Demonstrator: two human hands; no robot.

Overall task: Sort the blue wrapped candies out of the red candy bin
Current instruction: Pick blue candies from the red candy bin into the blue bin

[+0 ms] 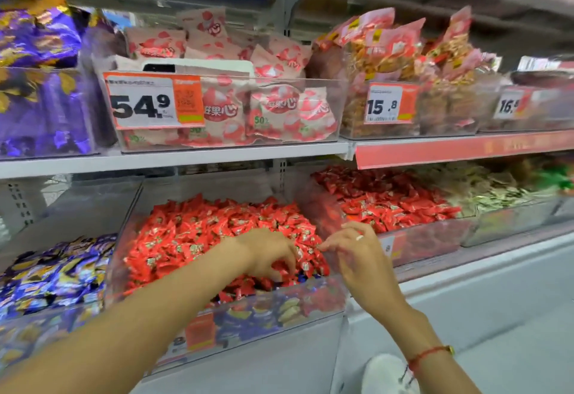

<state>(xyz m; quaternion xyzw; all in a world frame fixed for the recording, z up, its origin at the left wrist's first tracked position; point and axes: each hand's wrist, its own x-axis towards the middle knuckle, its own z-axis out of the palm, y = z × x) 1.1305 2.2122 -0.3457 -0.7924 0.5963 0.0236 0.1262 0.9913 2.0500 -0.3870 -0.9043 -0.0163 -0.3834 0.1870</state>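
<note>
Red wrapped candies (pixel 198 232) fill a clear plastic bin (pixel 310 310) on the lower shelf, heaped high toward its back wall. Blue wrapped candies (pixel 245 319) lie among them at the bin's front edge, showing through the clear front wall, and a few dark blue ones peek out on top near the front right corner. The left hand (pixel 267 254) reaches down into that front right part of the heap, its fingers curled into the candies; whether they pinch one I cannot tell, since the fingertips are buried. The right hand (pixel 357 251) hovers just over the bin's right wall, fingers loosely bent and a little spread, the thumb and forefinger close together near a red candy at the right edge; a ring sits on one finger and a red string bracelet (pixel 430 353) on the wrist. To the left stands a bin of blue and gold candies (pixel 52 272), touching the red bin's left wall.
</note>
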